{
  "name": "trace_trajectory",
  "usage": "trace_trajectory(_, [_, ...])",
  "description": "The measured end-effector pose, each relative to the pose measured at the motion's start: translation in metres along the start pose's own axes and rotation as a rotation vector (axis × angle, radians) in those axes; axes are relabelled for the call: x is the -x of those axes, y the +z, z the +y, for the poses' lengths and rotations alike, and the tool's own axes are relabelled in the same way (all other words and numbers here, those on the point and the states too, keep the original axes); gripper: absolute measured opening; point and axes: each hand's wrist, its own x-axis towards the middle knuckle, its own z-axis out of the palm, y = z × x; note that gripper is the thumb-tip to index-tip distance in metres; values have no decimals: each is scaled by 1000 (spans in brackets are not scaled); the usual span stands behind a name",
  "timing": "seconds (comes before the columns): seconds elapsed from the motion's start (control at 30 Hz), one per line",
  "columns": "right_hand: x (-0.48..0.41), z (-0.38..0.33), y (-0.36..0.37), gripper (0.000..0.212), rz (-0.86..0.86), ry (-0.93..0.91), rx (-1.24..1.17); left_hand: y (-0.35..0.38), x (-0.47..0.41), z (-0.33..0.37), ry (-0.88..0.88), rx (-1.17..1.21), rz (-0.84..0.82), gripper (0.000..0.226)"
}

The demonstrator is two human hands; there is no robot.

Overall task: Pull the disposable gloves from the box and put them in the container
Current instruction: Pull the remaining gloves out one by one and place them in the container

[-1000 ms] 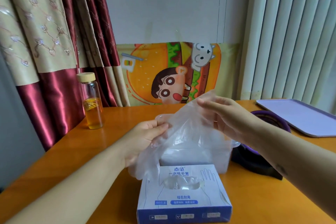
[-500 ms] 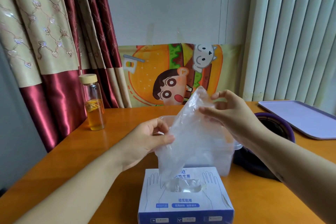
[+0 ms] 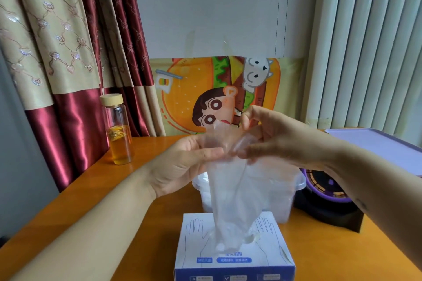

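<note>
Where both hands meet at frame centre, glove (image 3: pixel 230 189): clear, thin, crinkled film, top pinched by left hand (image 3: pixel 187 166) and right hand (image 3: pixel 274 139), lower end at box (image 3: pixel 233 260) slot, lower centre, before translucent container (image 3: pixel 295 186).

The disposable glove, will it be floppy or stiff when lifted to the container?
Probably very floppy: the glove hangs limp and creased from the left hand and right hand. Likely very light: it is thin enough to show the container behind it. Its lower end sits in the box slot, so it may snag.
</note>
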Motion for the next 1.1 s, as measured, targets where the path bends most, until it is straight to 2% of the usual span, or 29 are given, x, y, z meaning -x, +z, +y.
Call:
trace_trajectory(0.1, [-2,-4,-7,28,43,-7,61,-11,1,5,14,39,65,40])
trace_trajectory(0.17, [-5,-6,-9,10,28,-6,185,-16,-1,9,15,43,122,24])
trace_trajectory(0.2, [-7,-7,-10,11,11,0,271,-16,-3,11,11,40,149,19])
trace_trajectory(0.3, [-15,-9,-12,34,-30,21,438,-14,-7,14,19,15,171,43])
trace_trajectory(0.33, [-18,-9,-13,38,-34,22,449,-14,-8,14,30,19,153,45])
trace_trajectory(0.43, [-25,-6,-17,41,-19,39,454,-24,-8,15,45,33,100,30])
trace_trajectory(0.53, [-31,0,-22,43,5,68,479,-37,-4,15,7,7,104,42])
trace_trajectory(0.6, [-35,6,-24,47,16,89,487,-43,-2,19,-22,-25,169,26])
trace_trajectory(0.67, [-39,14,-27,49,47,119,468,-56,-5,24,-75,-234,324,20])
trace_trajectory(0.77, [-45,33,-30,51,117,170,426,-87,-19,23,-89,-685,653,16])
trace_trajectory(0.83, [-51,52,-30,54,184,201,408,-96,-30,24,-38,-968,853,11])
trace_trajectory(0.9, [-55,73,-29,58,259,235,413,-88,-41,27,105,-1176,934,12])
trace_trajectory(0.93, [-57,83,-28,59,301,261,424,-76,-47,28,186,-1249,903,12])
trace_trajectory(1.0, [-60,102,-29,56,385,332,448,-48,-57,25,233,-1358,713,9])
trace_trajectory(1.03, [-61,110,-31,54,423,375,460,-36,-61,18,188,-1408,581,7])
trace_trajectory(1.1, [-58,121,-36,52,472,448,515,-18,-71,-1,-14,-1509,313,15])
